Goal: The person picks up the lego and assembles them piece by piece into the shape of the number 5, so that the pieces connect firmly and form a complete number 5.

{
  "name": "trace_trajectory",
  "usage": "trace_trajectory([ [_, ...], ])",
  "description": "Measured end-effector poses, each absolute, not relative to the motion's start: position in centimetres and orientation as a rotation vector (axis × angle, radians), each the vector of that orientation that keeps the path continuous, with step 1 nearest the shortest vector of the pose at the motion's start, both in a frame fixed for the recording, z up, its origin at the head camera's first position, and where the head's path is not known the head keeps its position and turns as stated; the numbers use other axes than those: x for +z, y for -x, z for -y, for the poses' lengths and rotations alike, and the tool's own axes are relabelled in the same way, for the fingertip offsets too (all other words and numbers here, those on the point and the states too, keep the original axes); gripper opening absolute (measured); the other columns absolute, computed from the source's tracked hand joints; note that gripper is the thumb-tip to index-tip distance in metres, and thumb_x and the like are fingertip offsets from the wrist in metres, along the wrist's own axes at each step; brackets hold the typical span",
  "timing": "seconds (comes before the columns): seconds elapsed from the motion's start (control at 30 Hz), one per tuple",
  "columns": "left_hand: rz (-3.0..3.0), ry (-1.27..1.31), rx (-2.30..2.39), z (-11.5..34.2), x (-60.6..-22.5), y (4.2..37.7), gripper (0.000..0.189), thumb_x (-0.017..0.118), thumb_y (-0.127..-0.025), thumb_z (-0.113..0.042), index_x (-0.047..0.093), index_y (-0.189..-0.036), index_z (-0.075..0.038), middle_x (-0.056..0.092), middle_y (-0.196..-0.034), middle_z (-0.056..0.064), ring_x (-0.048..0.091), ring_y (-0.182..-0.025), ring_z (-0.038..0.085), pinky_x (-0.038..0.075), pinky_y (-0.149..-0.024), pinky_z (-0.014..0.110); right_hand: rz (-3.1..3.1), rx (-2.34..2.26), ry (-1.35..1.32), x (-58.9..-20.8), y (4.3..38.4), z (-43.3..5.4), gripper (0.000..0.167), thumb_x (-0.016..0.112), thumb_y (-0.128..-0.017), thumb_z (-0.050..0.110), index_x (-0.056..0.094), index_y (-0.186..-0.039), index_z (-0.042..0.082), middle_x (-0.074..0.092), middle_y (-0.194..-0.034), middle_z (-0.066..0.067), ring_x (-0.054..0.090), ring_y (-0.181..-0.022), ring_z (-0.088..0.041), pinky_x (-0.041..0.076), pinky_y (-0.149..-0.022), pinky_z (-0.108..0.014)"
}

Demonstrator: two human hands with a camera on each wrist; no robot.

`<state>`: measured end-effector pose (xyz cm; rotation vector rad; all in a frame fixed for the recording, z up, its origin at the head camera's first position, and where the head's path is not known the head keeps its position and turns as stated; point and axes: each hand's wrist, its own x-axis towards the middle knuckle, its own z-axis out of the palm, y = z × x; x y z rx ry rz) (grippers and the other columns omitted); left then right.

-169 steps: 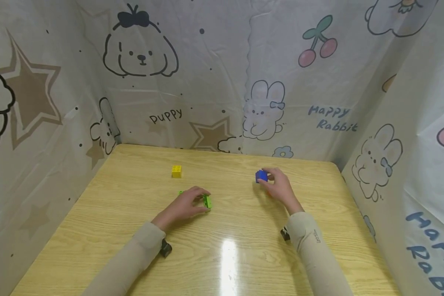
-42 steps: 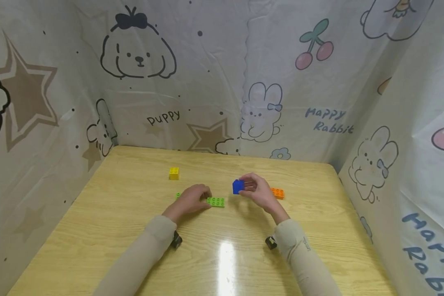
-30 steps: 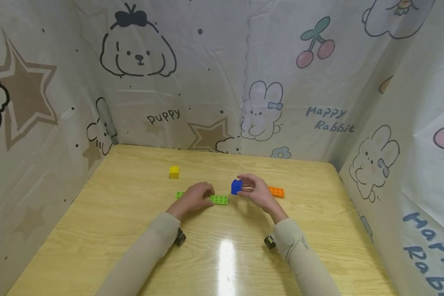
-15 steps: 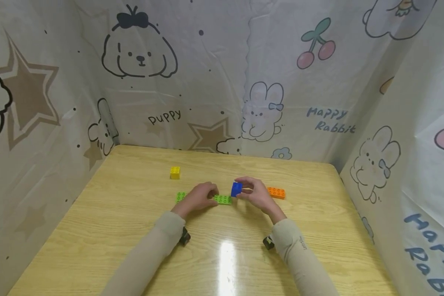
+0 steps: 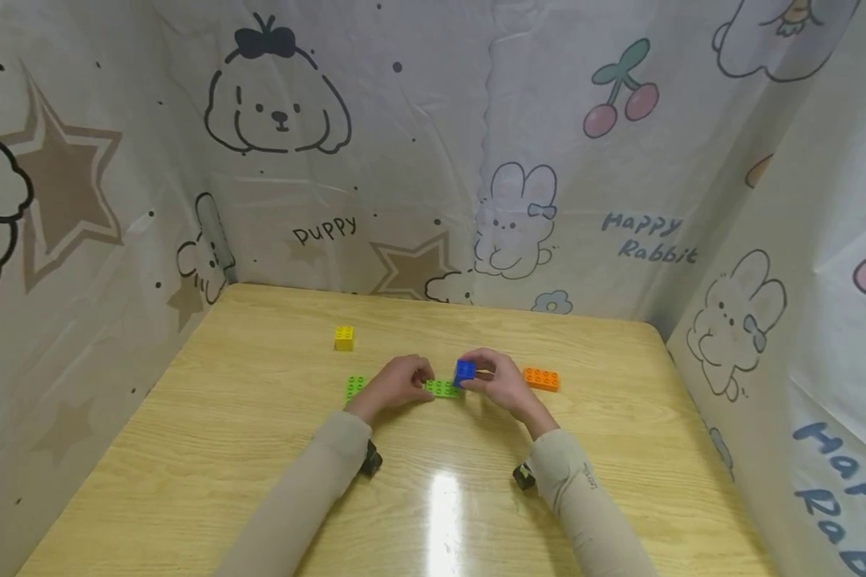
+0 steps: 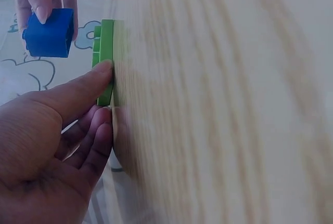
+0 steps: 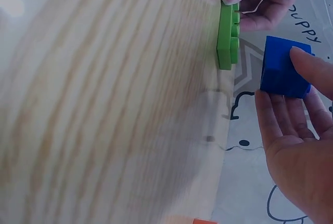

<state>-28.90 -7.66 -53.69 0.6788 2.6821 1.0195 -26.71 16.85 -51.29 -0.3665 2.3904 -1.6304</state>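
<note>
My left hand (image 5: 394,385) pinches the left end of a flat green building brick (image 5: 442,389) between thumb and fingers. That brick lies on the table with its studs up, as the left wrist view (image 6: 106,42) also shows from the side. My right hand (image 5: 507,385) grips a taller blue brick (image 5: 464,373) by its sides. In the right wrist view, the blue brick (image 7: 285,68) is held off the table, apart from the green one and higher than it. From the head, it overlaps the green brick's right end.
A second green brick (image 5: 355,386) lies left, partly hidden by the left hand. The yellow brick (image 5: 344,338) sits farther back on the left. An orange brick (image 5: 542,379) lies just right of the right hand. Printed curtains (image 5: 418,160) border the wooden table (image 5: 260,449).
The right hand has carried the blue brick left, away from the orange brick, and lowered it slightly. The left hand has moved the green brick right beneath it; more of the second green brick shows.
</note>
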Motion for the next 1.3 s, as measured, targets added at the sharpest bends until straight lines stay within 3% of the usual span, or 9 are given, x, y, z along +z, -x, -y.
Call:
trace_trajectory([
  [0.83,-2.678,-0.631,1.062,7.7,-54.2,29.2,0.023,0.087,-0.085,-0.017,0.073,-0.102,-0.012,0.069,-0.097,0.0,0.059,-0.083,0.012,0.054,-0.079,0.03,-2.418,-1.566,0.425,-52.7,27.1,-16.1,0.036,0.076,-0.092,0.001,0.068,-0.126,0.008,0.068,-0.127,-0.013,0.067,-0.119,-0.03,0.058,-0.101,-0.04],
  [1.13,-2.684,-0.619,1.052,7.8,-54.4,29.2,0.023,0.087,-0.085,-0.017,0.073,-0.103,-0.012,0.069,-0.098,0.0,0.059,-0.084,0.012,0.055,-0.08,0.031,-2.428,-1.535,0.446,-52.7,27.0,-15.8,0.037,0.076,-0.092,0.002,0.067,-0.128,0.005,0.067,-0.13,-0.019,0.067,-0.12,-0.036,0.059,-0.1,-0.044],
  [1.3,-2.672,-0.637,1.061,7.8,-54.4,29.3,0.023,0.087,-0.086,-0.018,0.073,-0.103,-0.012,0.069,-0.098,0.0,0.059,-0.084,0.012,0.055,-0.079,0.03,-2.437,-1.526,0.427,-52.7,27.0,-15.6,0.037,0.077,-0.091,0.0,0.068,-0.127,0.006,0.068,-0.128,-0.016,0.068,-0.118,-0.033,0.06,-0.099,-0.042],
])
